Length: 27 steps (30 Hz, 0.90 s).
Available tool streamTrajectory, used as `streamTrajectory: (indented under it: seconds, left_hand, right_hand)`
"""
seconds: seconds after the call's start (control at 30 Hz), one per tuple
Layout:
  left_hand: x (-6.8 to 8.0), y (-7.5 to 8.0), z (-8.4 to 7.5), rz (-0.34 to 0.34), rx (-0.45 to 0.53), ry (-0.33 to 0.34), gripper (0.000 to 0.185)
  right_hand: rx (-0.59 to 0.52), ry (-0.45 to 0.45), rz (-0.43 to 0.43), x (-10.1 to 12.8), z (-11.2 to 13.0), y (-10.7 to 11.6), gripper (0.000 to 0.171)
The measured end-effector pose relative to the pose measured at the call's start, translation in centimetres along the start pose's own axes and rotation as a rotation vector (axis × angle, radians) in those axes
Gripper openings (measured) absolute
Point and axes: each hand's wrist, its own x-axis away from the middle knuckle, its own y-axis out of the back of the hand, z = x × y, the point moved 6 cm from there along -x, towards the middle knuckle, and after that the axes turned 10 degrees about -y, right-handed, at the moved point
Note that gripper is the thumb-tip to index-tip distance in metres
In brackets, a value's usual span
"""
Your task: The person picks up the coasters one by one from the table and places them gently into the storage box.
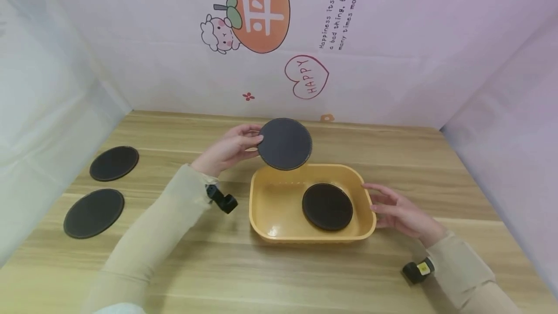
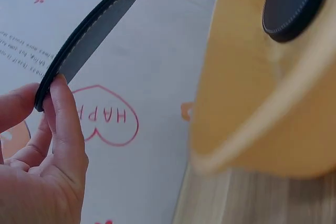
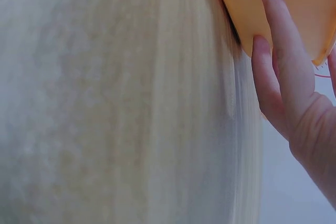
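Observation:
My left hand [image 1: 233, 145] pinches a round black leather-look coaster [image 1: 285, 144] by its left edge, above the far rim of a yellow plastic basin [image 1: 279, 235]. In the left wrist view the coaster [image 2: 86, 32] is tilted, with pale stitching along its edge, between thumb and fingers. A second black coaster [image 1: 327, 206] lies inside the basin, in its right half. My right hand [image 1: 398, 212] is at the basin's right end, fingertips at the rim. The right wrist view shows its fairly straight fingers [image 3: 286, 51] against the outer wall.
Two more black coasters, a farther one [image 1: 114, 163] and a nearer one [image 1: 94, 213], lie on the wooden table [image 1: 279, 280] at the left. A white printed cloth [image 1: 174, 62] hangs behind the table and along both sides. Each wrist carries a small black camera.

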Motion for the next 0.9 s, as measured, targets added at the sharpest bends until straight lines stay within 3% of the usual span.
streamTrajectory:
  seconds: [0.23,0.43,0.73,0.9]
  left_hand:
    - [-2.5,-3.2,0.7,0.02,-0.014,-0.017,0.036]
    - [-4.0,-5.0,1.9,0.005,-0.001,-0.01,0.037]
    - [-4.5,-6.9,4.3,0.015,-0.037,0.026,0.034]
    - [-4.4,-7.5,5.6,0.093,-0.073,0.063,0.034]
  right_hand:
    - [0.004,-0.003,-0.005,0.1,-0.1,0.2,0.051]
    - [0.008,0.006,-0.005,0.0,0.0,0.2,0.051]
    - [0.02,-0.021,-0.028,0.1,0.0,0.4,0.05]
    - [0.031,-0.023,-0.029,0.0,-0.1,0.5,0.05]
